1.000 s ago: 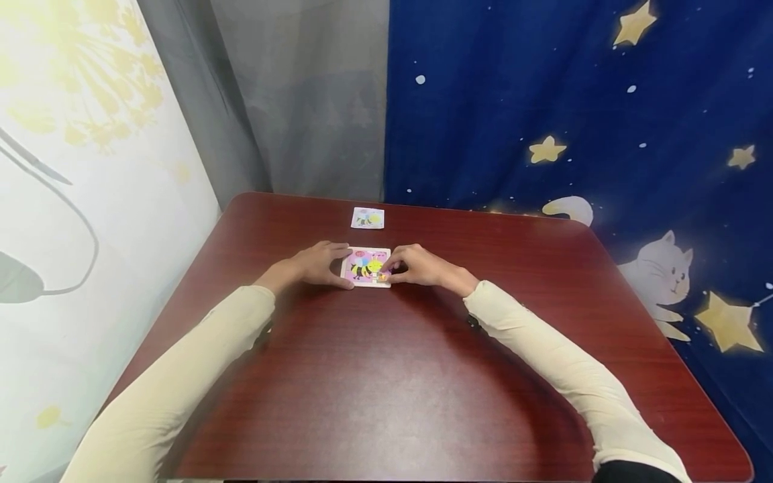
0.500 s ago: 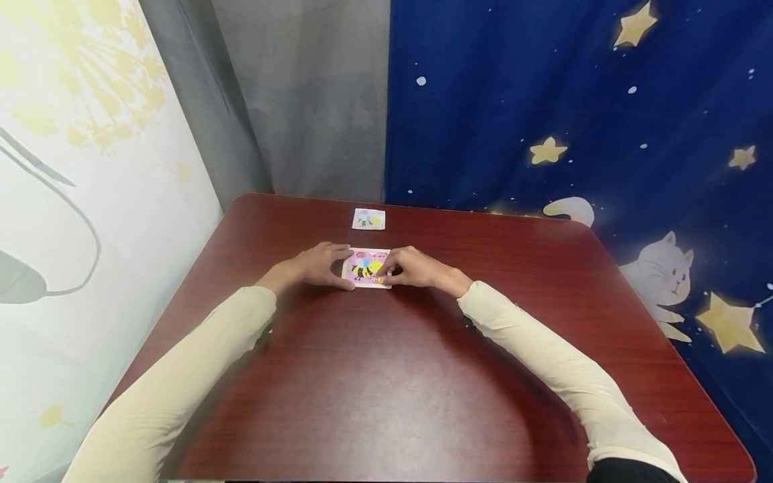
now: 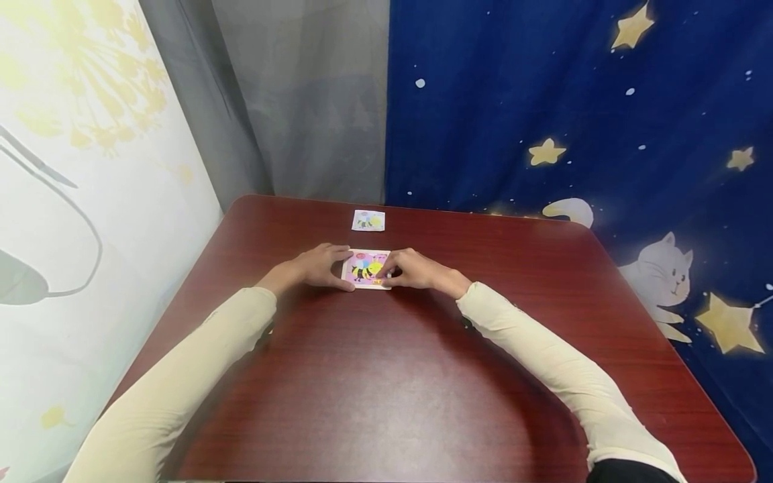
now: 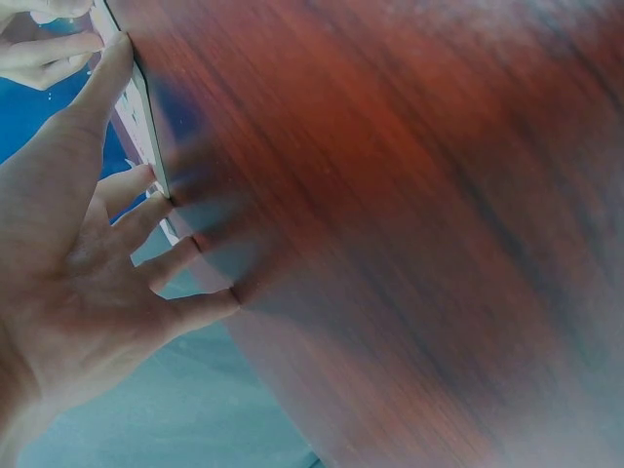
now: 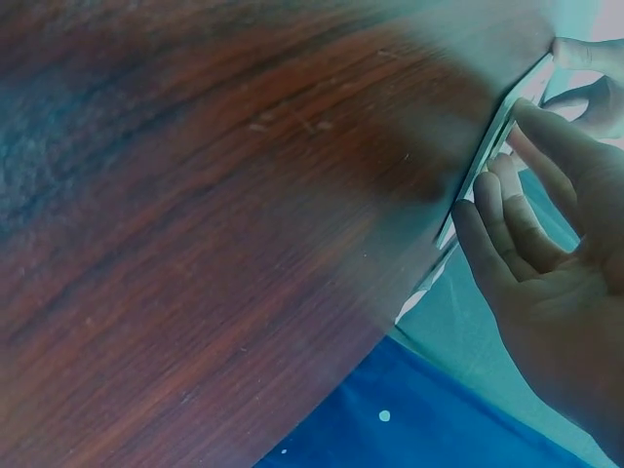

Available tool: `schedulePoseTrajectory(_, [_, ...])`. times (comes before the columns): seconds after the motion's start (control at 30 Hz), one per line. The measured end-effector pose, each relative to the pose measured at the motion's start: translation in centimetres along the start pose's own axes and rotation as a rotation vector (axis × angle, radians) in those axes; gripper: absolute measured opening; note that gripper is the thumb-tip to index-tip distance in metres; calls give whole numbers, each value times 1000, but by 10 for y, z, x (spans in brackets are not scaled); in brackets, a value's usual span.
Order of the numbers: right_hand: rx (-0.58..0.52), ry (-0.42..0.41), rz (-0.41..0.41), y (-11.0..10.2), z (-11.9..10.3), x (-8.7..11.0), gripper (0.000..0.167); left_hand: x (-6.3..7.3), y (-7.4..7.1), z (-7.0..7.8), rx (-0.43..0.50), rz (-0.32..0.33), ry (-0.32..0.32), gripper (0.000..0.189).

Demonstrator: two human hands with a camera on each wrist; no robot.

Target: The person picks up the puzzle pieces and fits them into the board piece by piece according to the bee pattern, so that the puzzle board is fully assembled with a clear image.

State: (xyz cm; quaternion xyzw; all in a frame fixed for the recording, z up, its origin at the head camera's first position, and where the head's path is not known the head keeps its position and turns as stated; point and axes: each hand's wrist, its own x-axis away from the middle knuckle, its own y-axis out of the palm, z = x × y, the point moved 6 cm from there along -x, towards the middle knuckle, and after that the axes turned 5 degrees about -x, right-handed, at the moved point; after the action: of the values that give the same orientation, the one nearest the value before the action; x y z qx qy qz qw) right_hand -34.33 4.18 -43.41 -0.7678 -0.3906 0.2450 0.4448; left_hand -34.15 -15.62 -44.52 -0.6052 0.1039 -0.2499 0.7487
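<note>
A small square jigsaw puzzle board (image 3: 366, 269) with a pale rim and a bee picture on pink lies mid-table. My left hand (image 3: 323, 265) holds its left side, thumb at the near corner and fingertips by the far corner; in the left wrist view the other fingers (image 4: 208, 307) spread down to the tabletop. From the right, my right hand (image 3: 413, 268) bends over the board, index fingertip on the picture's lower right and thumb at the near rim. In the right wrist view its curled fingers (image 5: 476, 244) reach along the board's edge. Part of the picture's right side is hidden.
Behind the board lies a small white card (image 3: 368, 221) with the same bee picture. The red-brown table (image 3: 374, 376) backs onto a grey curtain (image 3: 314, 100) and a blue starry curtain (image 3: 483, 100). A pale patterned wall (image 3: 109, 221) stands at the left.
My right index finger has shifted slightly left over the board. The pale gap at the picture's lower right has become covered by colour. My left hand stays at the left side.
</note>
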Motion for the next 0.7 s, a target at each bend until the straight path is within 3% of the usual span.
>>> schedulePoseTrajectory(0.7, [25,33,76,3,3,-4,11,0,0,0,-6,-2,-13,97])
